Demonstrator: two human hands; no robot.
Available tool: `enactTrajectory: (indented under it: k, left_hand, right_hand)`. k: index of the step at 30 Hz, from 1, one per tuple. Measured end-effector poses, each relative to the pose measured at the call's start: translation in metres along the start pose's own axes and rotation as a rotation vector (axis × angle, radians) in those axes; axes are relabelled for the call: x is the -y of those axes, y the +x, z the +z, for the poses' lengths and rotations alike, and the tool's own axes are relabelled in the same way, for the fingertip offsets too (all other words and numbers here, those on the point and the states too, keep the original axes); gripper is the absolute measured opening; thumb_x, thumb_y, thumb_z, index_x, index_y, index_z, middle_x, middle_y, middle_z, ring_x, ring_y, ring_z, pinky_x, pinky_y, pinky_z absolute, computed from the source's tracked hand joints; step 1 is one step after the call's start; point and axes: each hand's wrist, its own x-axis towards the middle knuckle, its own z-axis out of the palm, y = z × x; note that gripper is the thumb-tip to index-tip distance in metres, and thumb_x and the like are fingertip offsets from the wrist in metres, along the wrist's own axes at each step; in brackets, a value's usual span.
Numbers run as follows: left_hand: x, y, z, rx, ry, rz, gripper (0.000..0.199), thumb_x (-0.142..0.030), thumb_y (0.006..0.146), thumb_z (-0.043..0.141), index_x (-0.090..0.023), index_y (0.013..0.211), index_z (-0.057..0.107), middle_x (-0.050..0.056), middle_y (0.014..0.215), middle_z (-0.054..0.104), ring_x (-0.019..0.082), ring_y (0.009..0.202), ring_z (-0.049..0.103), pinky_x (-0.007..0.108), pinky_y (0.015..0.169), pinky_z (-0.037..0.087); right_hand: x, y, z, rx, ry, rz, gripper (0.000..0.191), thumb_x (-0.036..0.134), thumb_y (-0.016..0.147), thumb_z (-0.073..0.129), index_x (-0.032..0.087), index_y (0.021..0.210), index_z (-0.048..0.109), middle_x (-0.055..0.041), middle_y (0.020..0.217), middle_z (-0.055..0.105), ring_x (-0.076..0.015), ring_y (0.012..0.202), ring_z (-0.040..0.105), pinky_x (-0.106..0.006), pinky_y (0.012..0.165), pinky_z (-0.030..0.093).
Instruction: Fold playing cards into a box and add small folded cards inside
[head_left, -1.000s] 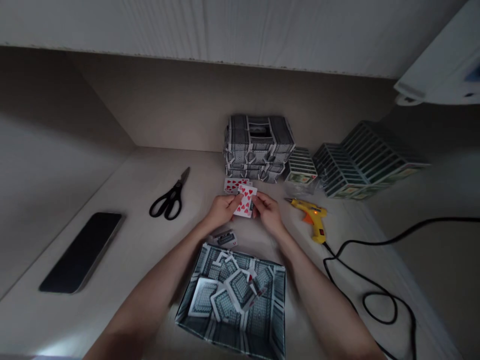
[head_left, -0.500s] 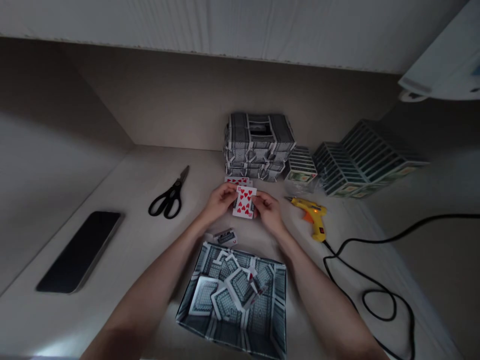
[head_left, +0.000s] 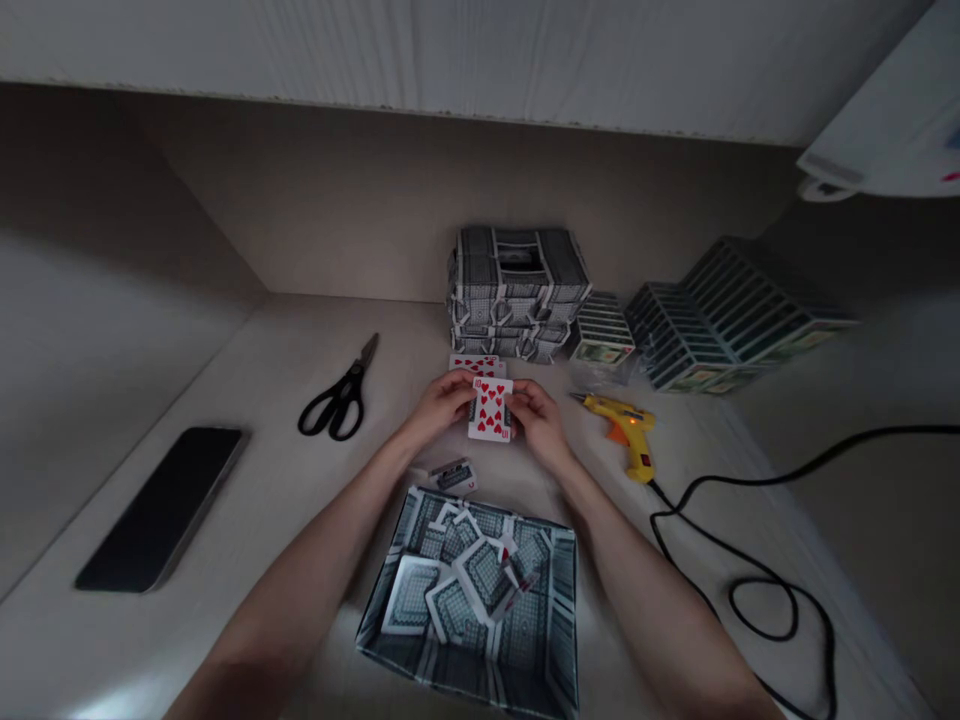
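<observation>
Between my two hands is a playing card (head_left: 491, 410), the ten of hearts, face up. My left hand (head_left: 448, 402) pinches its left edge and my right hand (head_left: 536, 415) grips its right edge. Just behind it, more heart cards (head_left: 478, 363) lie face up on the table. A small folded card piece (head_left: 454, 476) rests in front of my hands. Closest to me stands an open box (head_left: 561, 620) built from playing cards, with several loose cards (head_left: 412, 595) inside, mostly backs up.
A lidded structure of patterned cards (head_left: 517, 285) stands at the back, beside stacked card boxes (head_left: 731, 310). Black-handled scissors (head_left: 337, 400) and a phone (head_left: 161, 510) lie on the left. A yellow glue gun (head_left: 628, 432) with a black cord (head_left: 720, 535) lies on the right.
The ten of hearts has tilted slightly and sits a touch lower in the picture, still between both hands. The whole view has shifted a little; the other things lie as before.
</observation>
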Motion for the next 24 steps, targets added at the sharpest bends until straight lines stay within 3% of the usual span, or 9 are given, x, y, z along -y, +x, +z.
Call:
enactTrajectory:
  k: [5, 14, 16, 21, 24]
  left_hand:
    - [0.0024, -0.0040, 0.0074, -0.045, -0.074, 0.013, 0.013, -0.023, 0.064, 0.059, -0.016, 0.069, 0.050, -0.009, 0.051, 0.042, 0.002, 0.040, 0.030, 0.017, 0.040, 0.019]
    - [0.0035, -0.0052, 0.0111, -0.092, -0.135, 0.002, 0.015, -0.024, 0.062, 0.060, -0.017, 0.071, 0.050, -0.006, 0.064, 0.052, 0.006, 0.056, 0.047, 0.017, 0.052, 0.036]
    - [0.0042, -0.0050, 0.0111, -0.085, -0.141, -0.003, 0.015, -0.023, 0.063, 0.060, -0.017, 0.072, 0.049, -0.006, 0.063, 0.052, 0.006, 0.055, 0.046, 0.017, 0.051, 0.035]
    - [0.0060, -0.0033, 0.0082, -0.010, -0.138, -0.053, 0.014, -0.024, 0.065, 0.059, -0.017, 0.074, 0.051, -0.007, 0.055, 0.045, 0.003, 0.042, 0.032, 0.017, 0.039, 0.020]
    - [0.0061, -0.0029, 0.0082, -0.014, -0.143, -0.083, 0.016, -0.024, 0.064, 0.058, -0.017, 0.077, 0.052, -0.005, 0.062, 0.052, 0.006, 0.051, 0.044, 0.017, 0.045, 0.031]
  right_hand:
    - [-0.0027, 0.0017, -0.0009, -0.013, 0.118, 0.061, 0.023, 0.034, 0.065, 0.064, 0.021, 0.083, 0.058, 0.0056, 0.060, 0.055, -0.0078, 0.046, 0.042, -0.019, 0.041, 0.032]
    - [-0.0070, 0.0015, 0.0034, -0.044, 0.244, 0.104, 0.023, 0.031, 0.064, 0.065, 0.021, 0.084, 0.061, 0.0056, 0.061, 0.056, -0.0099, 0.052, 0.047, -0.022, 0.049, 0.041]
    - [-0.0064, 0.0015, 0.0041, -0.059, 0.244, 0.103, 0.022, 0.031, 0.064, 0.064, 0.021, 0.083, 0.060, 0.0054, 0.062, 0.057, -0.0106, 0.053, 0.048, -0.022, 0.050, 0.041]
    - [-0.0062, 0.0018, 0.0040, -0.077, 0.223, 0.098, 0.024, 0.032, 0.062, 0.063, 0.022, 0.083, 0.059, 0.0042, 0.069, 0.059, -0.0119, 0.057, 0.051, -0.024, 0.053, 0.043]
    - [-0.0078, 0.0019, 0.0032, -0.046, 0.191, 0.069, 0.024, 0.032, 0.065, 0.061, 0.022, 0.086, 0.058, 0.0040, 0.072, 0.059, -0.0118, 0.061, 0.052, -0.024, 0.056, 0.043]
